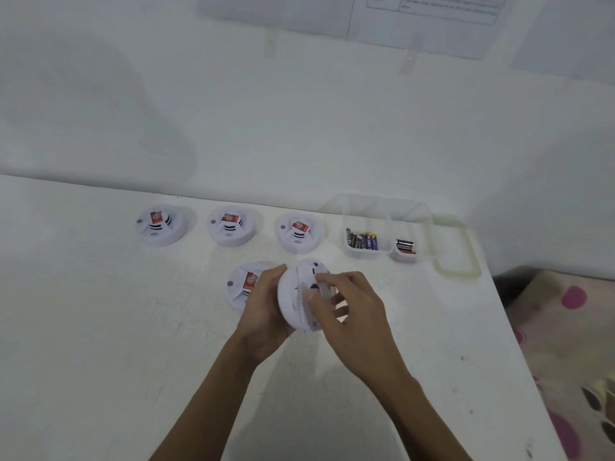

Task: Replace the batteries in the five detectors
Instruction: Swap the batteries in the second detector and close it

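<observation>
Three white round detectors with red stickers stand in a row at the back: one on the left (159,224), one in the middle (230,225), one on the right (299,231). A fourth detector (240,285) lies just left of my hands. My left hand (266,307) holds a fifth detector (301,294) tilted on edge, its back side toward me. My right hand (346,304) rests its fingers on that back side. A clear divided box (382,227) holds several batteries (362,240) in one compartment and a few batteries (405,246) in another.
The box's clear lid with a pale green rim (457,247) lies beside the box near the table's right edge (506,321). A white wall (299,111) rises behind the table. Patterned cloth (572,344) lies beyond the right edge.
</observation>
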Demonstrator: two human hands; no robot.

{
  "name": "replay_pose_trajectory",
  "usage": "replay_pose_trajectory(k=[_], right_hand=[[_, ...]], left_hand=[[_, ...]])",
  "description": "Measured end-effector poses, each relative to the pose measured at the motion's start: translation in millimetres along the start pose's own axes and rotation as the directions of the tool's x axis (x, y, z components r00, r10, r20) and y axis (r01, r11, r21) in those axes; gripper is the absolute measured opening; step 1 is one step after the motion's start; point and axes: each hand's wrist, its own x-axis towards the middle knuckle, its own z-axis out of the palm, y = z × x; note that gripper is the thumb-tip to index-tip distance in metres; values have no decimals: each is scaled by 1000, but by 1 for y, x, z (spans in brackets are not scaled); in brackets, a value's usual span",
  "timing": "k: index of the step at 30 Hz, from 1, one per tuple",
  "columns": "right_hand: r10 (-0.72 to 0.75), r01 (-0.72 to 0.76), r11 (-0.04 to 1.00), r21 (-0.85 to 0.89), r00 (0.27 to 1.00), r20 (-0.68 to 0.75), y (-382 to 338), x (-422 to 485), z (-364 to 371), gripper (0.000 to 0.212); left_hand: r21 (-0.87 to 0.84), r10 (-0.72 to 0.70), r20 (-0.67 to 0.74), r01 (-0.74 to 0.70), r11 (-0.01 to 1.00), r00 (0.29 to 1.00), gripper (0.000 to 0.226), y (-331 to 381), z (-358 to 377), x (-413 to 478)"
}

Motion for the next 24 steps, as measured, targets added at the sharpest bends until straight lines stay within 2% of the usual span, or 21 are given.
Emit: replay_pose_trajectory(k=[3,5,7,9,10,13,16,20,22,24], right_hand=[[151,-162,981,103,982,112,-6,-1,-4,66],[192,-228,954,196,963,189,-9,-3,-9,71],[172,-238,918,316,960,220,-9,-4,-12,61],[173,-263,857,442,957,233,-8,-4,-15,40],[195,-290,806,515,953,232,-7,-4,-17,32],[285,-375,637,674,926,246,-1,0,-22,27],[354,-438,534,723,893,279,8,4,-21,31],[371,-497,418,761,858,356,12,8,-22,33],[360,-501,423,755,858,367,11,7,-26,36],[354,-461,493,738,881,315,13,5,-26,35]], left_hand=[[114,-21,-63,28,993,998,42,4,1,0],[243,-11,-107,37,969,994,21,8,5,-2],[311,39,-160,13,950,986,10,15,8,-5],[356,73,-116,-27,934,991,33,19,6,-5],[392,71,-79,-34,919,994,38,19,2,-5],[428,120,-29,-96,898,992,32,24,-6,-8],[468,83,40,-92,879,996,29,31,-8,-11],[474,88,67,-109,874,994,34,39,-7,-13],[468,89,75,-114,876,993,37,40,-8,-14],[466,87,70,-110,878,994,37,41,-8,-15]])
